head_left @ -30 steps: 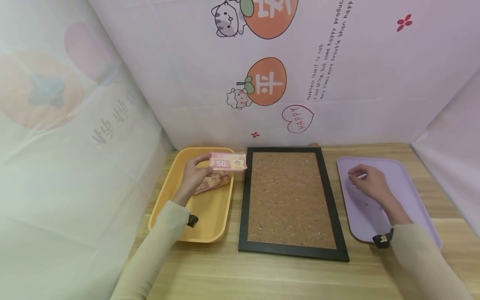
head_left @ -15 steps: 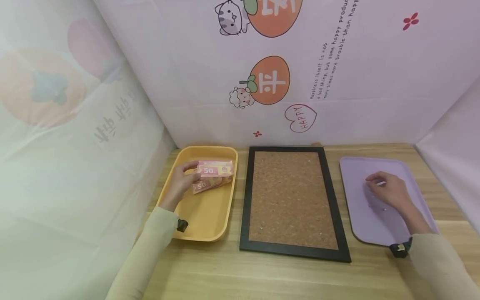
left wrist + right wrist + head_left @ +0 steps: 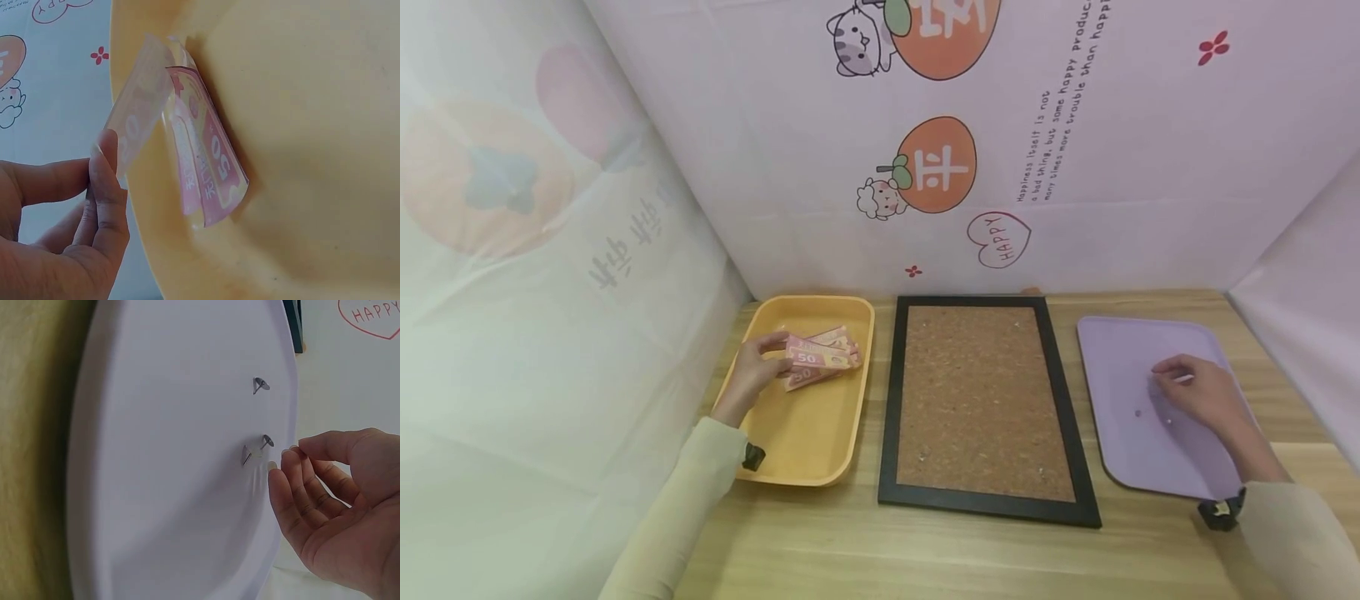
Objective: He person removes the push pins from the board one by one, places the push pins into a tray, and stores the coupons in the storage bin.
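Observation:
My left hand [image 3: 751, 379] pinches a pink-and-yellow "50" coupon [image 3: 140, 112] between thumb and fingers, over the yellow tray [image 3: 805, 446]. Just below it, several similar coupons [image 3: 215, 150] lie overlapping in the tray, partly covered by the held one in the head view. On the other side, my right hand [image 3: 1206, 396] hovers over the purple tray [image 3: 1120, 354], fingers loosely curled and thumb near the fingertips. Nothing shows between them. Close to those fingertips in the right wrist view, metal thumbtacks [image 3: 267, 441] lie on the tray.
Between the trays lies a corkboard [image 3: 985, 392] with a black frame; small shiny spots show near its corners. All stand on a wooden table [image 3: 820, 542]. A printed cloth [image 3: 805, 208] rises behind, with more cloth at both sides.
My left hand has moved left and down with the coupon, from the tray's right rim to the coupons inside. My right hand has shifted right and nearer to me over the purple tray.

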The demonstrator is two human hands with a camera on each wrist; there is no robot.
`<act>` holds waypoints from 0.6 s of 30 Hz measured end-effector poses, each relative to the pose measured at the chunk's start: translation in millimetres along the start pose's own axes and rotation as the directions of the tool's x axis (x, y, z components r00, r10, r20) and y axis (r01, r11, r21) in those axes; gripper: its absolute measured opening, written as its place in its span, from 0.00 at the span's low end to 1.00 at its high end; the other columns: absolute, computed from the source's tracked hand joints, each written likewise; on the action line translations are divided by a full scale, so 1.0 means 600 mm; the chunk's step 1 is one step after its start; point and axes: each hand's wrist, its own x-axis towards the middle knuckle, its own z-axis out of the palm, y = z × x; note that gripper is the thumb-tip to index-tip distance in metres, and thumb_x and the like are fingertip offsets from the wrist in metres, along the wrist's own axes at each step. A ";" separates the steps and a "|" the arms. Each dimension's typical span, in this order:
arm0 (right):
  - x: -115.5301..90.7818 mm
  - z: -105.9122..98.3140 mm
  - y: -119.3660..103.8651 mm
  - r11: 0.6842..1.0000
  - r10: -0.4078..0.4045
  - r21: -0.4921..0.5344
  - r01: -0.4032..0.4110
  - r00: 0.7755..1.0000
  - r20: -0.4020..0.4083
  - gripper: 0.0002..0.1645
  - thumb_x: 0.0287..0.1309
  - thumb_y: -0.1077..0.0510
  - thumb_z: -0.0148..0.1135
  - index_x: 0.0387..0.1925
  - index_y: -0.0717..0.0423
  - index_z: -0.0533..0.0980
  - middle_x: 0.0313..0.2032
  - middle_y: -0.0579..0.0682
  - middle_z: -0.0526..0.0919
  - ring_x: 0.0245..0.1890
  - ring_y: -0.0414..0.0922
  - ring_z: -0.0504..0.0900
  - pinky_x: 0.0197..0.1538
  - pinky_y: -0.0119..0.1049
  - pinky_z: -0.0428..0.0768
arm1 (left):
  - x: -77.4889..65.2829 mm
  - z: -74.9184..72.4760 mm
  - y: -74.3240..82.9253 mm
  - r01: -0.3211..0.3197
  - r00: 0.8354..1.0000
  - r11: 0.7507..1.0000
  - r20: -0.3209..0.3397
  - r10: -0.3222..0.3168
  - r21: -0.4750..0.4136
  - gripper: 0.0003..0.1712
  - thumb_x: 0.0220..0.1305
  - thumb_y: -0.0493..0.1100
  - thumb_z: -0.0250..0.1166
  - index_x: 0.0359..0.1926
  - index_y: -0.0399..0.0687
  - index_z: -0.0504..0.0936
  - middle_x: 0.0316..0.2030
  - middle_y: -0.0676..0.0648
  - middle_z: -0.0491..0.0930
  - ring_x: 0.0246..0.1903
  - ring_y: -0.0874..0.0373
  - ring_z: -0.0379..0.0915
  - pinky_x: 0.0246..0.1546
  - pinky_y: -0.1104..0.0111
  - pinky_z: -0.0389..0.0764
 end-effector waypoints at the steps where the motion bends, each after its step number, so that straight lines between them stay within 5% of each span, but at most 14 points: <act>1: -0.001 0.000 0.002 1.000 0.001 -0.003 -0.001 1.000 -0.003 0.16 0.68 0.58 0.63 0.47 0.69 0.81 0.44 0.74 0.85 0.30 0.41 0.83 0.27 0.28 0.77 | 0.000 0.000 -0.001 0.002 1.000 1.000 -0.003 -0.002 0.003 0.33 0.66 0.24 0.60 0.72 0.30 0.69 0.67 0.26 0.70 0.29 0.61 0.83 0.39 0.71 0.89; 9: -0.008 0.003 0.012 1.000 -0.013 0.023 0.013 1.000 -0.021 0.14 0.66 0.60 0.64 0.45 0.69 0.82 0.42 0.73 0.86 0.26 0.18 0.70 0.26 0.27 0.76 | -0.001 -0.001 -0.015 0.033 0.999 0.996 -0.003 -0.032 0.089 0.30 0.64 0.25 0.59 0.68 0.26 0.73 0.67 0.25 0.72 0.32 0.58 0.84 0.41 0.68 0.90; 18: -0.014 0.006 0.019 0.999 0.003 0.039 -0.003 1.000 0.008 0.15 0.66 0.59 0.64 0.46 0.69 0.81 0.41 0.73 0.86 0.27 0.18 0.71 0.27 0.28 0.78 | -0.004 0.003 -0.024 0.084 0.996 0.983 -0.006 -0.084 0.166 0.29 0.63 0.27 0.61 0.67 0.25 0.75 0.65 0.26 0.76 0.33 0.59 0.85 0.43 0.66 0.90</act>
